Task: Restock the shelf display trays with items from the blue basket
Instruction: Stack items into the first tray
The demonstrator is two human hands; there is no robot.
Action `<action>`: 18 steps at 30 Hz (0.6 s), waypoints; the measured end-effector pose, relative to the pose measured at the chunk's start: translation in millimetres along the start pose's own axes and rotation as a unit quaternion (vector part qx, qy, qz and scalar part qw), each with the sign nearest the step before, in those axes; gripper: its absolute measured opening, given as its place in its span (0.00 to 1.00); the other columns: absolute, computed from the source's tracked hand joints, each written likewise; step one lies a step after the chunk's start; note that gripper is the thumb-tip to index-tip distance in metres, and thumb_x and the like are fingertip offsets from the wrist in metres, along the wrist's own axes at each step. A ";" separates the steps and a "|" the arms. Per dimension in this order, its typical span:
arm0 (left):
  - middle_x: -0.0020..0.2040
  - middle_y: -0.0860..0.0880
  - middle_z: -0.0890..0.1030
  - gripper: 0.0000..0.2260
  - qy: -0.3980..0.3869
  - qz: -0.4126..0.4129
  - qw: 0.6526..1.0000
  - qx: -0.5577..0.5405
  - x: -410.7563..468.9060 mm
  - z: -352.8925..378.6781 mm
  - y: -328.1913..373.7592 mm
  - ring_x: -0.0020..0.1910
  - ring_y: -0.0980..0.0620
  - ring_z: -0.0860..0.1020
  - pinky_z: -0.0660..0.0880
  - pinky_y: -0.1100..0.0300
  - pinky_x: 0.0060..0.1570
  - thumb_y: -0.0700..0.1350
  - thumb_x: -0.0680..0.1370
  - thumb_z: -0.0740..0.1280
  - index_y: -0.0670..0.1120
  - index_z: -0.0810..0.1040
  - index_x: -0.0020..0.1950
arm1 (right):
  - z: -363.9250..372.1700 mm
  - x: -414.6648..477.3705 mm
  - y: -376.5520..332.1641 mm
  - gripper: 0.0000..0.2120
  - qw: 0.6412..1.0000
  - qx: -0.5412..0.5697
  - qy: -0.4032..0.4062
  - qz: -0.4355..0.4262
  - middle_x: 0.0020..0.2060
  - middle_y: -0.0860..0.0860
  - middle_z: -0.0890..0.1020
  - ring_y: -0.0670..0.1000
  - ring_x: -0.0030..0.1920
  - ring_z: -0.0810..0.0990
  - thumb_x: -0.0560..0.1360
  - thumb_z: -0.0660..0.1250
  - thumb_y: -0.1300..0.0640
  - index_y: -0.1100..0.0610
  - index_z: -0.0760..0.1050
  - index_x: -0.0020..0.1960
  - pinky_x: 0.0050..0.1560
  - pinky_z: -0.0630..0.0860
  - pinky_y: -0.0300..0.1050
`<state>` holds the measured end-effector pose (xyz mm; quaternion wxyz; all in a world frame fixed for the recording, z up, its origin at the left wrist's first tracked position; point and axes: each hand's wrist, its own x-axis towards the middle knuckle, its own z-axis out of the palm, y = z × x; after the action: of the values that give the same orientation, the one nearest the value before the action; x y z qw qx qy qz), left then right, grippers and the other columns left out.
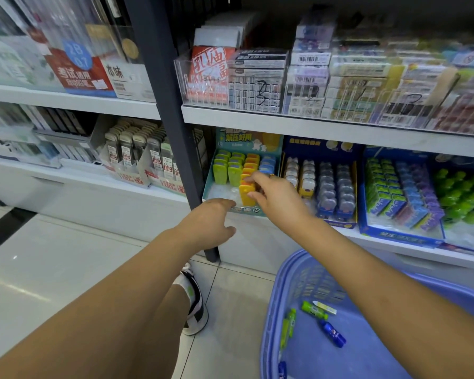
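Observation:
A teal display tray [211, 184] on the low shelf holds rows of green, orange and blue clip-shaped items. My right hand [274, 195] pinches an orange-yellow item [246, 193] at the front of the orange row. My left hand [208, 222] hovers just below the tray's front left corner, fingers loosely curled and holding nothing. The blue basket [288, 274] sits on the floor at lower right, with a few small green and blue items [331, 332] lying inside.
To the right stand blue trays of white, grey, green and purple items [337, 187]. A dark shelf post [175, 127] rises left of the tray. Clear bins of boxed stock [257, 86] fill the upper shelf. My shoe [195, 302] rests on the white tiled floor.

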<state>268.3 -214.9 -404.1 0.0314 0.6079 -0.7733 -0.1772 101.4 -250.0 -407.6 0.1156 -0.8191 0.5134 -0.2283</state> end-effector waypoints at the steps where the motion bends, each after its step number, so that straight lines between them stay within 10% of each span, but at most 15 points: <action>1: 0.74 0.48 0.66 0.29 -0.003 0.001 1.000 0.004 1.0 -0.1 0.1 0.72 0.50 0.64 0.62 0.60 0.68 0.48 0.76 0.67 0.47 0.62 0.75 | 1.9 -0.2 0.0 0.14 1.000 -0.007 -0.002 0.000 0.49 0.60 0.80 0.60 0.48 0.78 0.78 0.63 0.56 0.57 0.70 0.63 0.46 0.76 0.52; 11: 0.72 0.48 0.68 0.27 0.002 -0.006 1.000 0.016 2.3 -1.6 6.1 0.65 0.48 0.72 0.67 0.59 0.62 0.48 0.76 0.66 0.47 0.63 0.74 | 0.1 6.0 -2.6 0.16 0.989 -0.141 -0.022 -0.048 0.58 0.58 0.74 0.61 0.53 0.78 0.80 0.58 0.57 0.59 0.71 0.66 0.51 0.77 0.54; 18: 0.72 0.48 0.68 0.27 -0.013 -0.013 1.000 0.017 4.4 -3.2 7.3 0.66 0.47 0.71 0.67 0.57 0.63 0.48 0.76 0.66 0.47 0.63 0.74 | -14.5 8.4 -1.8 0.15 0.996 0.080 -0.029 0.022 0.52 0.56 0.82 0.52 0.51 0.79 0.74 0.69 0.57 0.57 0.79 0.59 0.53 0.73 0.42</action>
<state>261.3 -218.4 -399.6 0.0081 0.6159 -0.7687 -0.1723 98.8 -256.0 -392.1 0.2005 -0.8019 0.5079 -0.2424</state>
